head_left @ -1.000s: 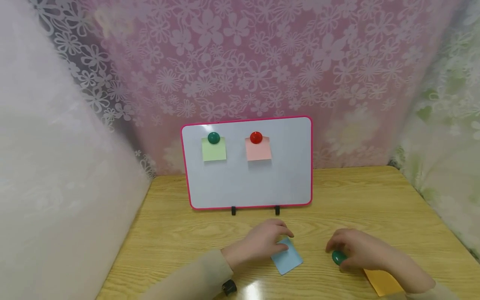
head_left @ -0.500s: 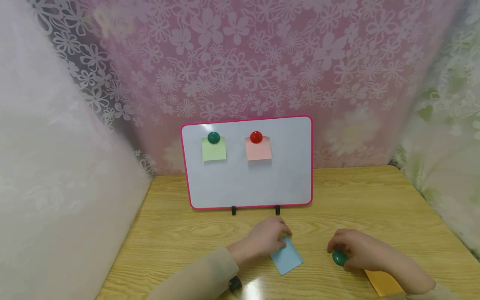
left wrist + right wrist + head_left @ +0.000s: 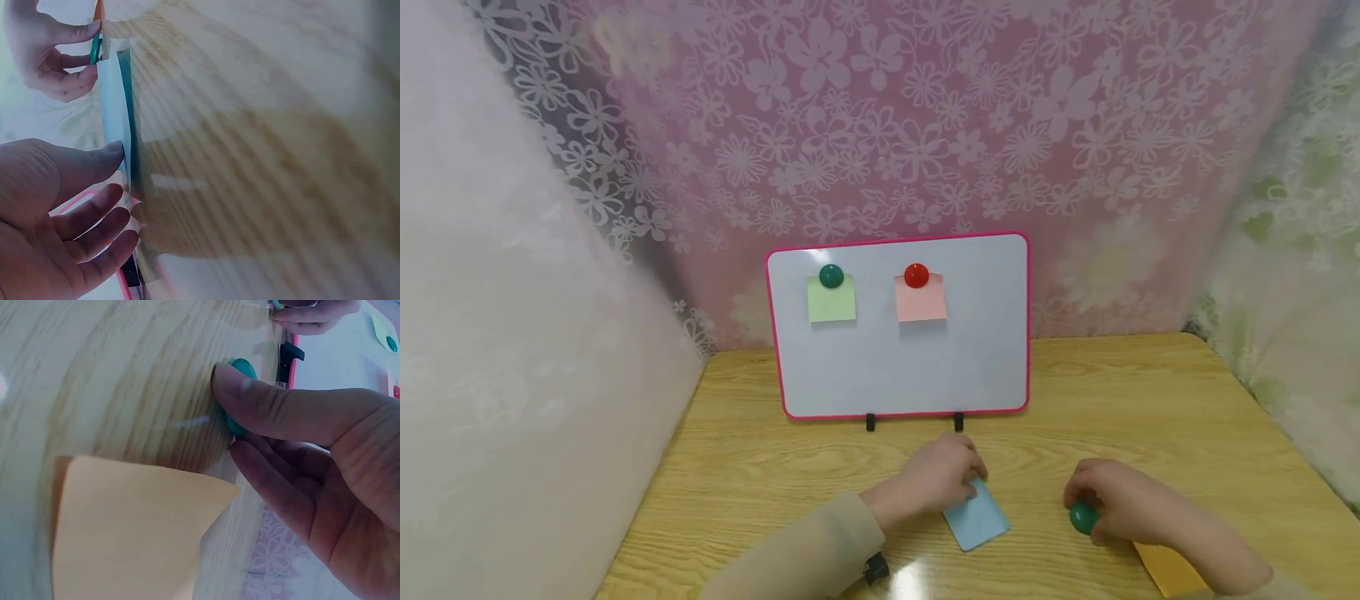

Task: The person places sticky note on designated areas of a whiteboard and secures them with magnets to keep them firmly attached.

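My left hand (image 3: 931, 477) is low over the table, its thumb and fingers pinching the far corner of a light blue sticky note (image 3: 979, 523). The left wrist view has the thumb on this blue note, seen edge-on, with the other fingers loosely bent near the tabletop. To the right, my right hand (image 3: 1131, 504) holds a round green magnet (image 3: 1083, 518) between thumb and fingers, close to the table. Just below that hand lies an orange sticky note (image 3: 137, 525), partly hidden by the forearm in the head view.
A whiteboard (image 3: 857, 375) with a pink frame stands at the back on black feet (image 3: 958, 422). A green magnet (image 3: 831, 276) holds a pale green note (image 3: 832, 305) on it, and a red magnet (image 3: 917, 275) a pink note (image 3: 921, 304). Floral curtains (image 3: 880, 125) surround the wooden table.
My left fingers have closed in on the blue note's far corner, the left forearm shifting slightly right. My right hand keeps hold of the green magnet and has barely moved.
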Motion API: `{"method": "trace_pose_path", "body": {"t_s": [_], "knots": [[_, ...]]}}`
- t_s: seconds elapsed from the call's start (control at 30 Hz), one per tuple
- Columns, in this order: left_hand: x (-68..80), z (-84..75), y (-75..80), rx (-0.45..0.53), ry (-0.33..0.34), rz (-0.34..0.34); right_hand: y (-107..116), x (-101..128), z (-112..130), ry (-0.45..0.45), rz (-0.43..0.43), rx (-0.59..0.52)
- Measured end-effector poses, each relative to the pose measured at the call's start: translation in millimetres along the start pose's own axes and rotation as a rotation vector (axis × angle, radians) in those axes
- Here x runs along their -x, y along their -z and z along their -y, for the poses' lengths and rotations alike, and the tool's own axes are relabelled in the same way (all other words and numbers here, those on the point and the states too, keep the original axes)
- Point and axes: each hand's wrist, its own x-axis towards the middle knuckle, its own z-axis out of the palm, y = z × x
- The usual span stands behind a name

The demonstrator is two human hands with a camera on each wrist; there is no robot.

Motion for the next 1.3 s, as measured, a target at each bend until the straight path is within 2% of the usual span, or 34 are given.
{"method": "trace_pose_path", "body": {"t_s": [0.23,0.53,0.93,1.3], "knots": [[0.4,-1.1,-1.3,-0.006,0.001,-0.012,-2.0,-1.4,4.9,-0.034,0.000,0.037],[-2.5,-5.3,-2.4,-0.037,0.025,0.019,-6.7,-0.4,6.7,-0.078,-0.016,0.064],[-1.6,-8.0,-0.6,-0.075,0.018,0.012,-7.5,-0.3,6.2,-0.012,-0.011,0.104],[-2.0,-7.9,-5.8,-0.099,0.021,-0.004,-7.6,1.3,7.8,-0.042,-0.005,0.088]]}}
